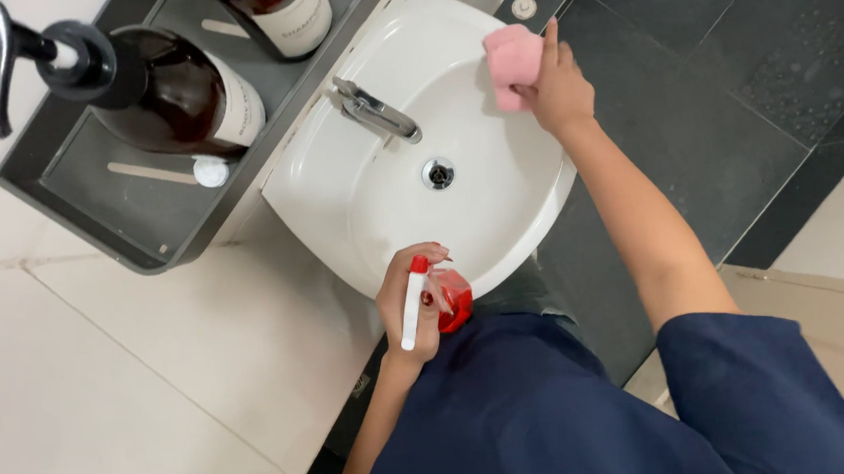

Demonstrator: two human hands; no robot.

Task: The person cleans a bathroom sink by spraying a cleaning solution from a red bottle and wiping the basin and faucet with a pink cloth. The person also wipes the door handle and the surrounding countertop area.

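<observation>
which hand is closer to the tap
Right. The right hand presses a pink cloth on the sink's rim, just beside the tap. The left hand holds a red spray bottle at the opposite rim, across the basin.

The right hand (pixel 559 86) presses a pink sponge (pixel 513 62) against the far rim of the white sink (pixel 380 210), just beside the chrome tap (pixel 377 113). The left hand (pixel 409 303) wraps around a red spray bottle (pixel 447 300) with a white trigger, held over the sink's near edge. On the grey shelf (pixel 140 224) next to the sink stand two brown pump bottles (pixel 170 91), with a white-tipped stick (pixel 171 172) lying by them.
</observation>
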